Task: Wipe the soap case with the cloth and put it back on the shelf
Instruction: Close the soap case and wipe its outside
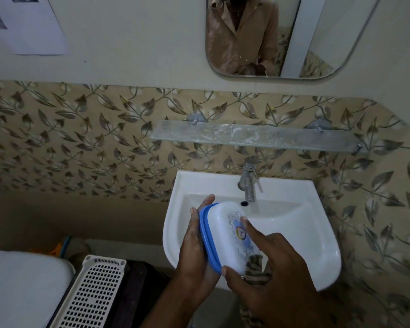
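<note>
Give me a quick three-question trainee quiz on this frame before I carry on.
1. True or false: the soap case is lying on the glass shelf.
2. Which hand cradles the case from behind: A) left hand B) right hand?
3. Fill in: the striped cloth shows just below the case, above the white ____.

Key: 1 false, it is held over the basin; 2 A; 3 sink.

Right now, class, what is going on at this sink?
A person holds a soap case over the sink. The left hand grips its blue-rimmed edge; the right hand lies on the white side, with a striped cloth beneath it. The glass shelf above the tap holds nothing.
</note>
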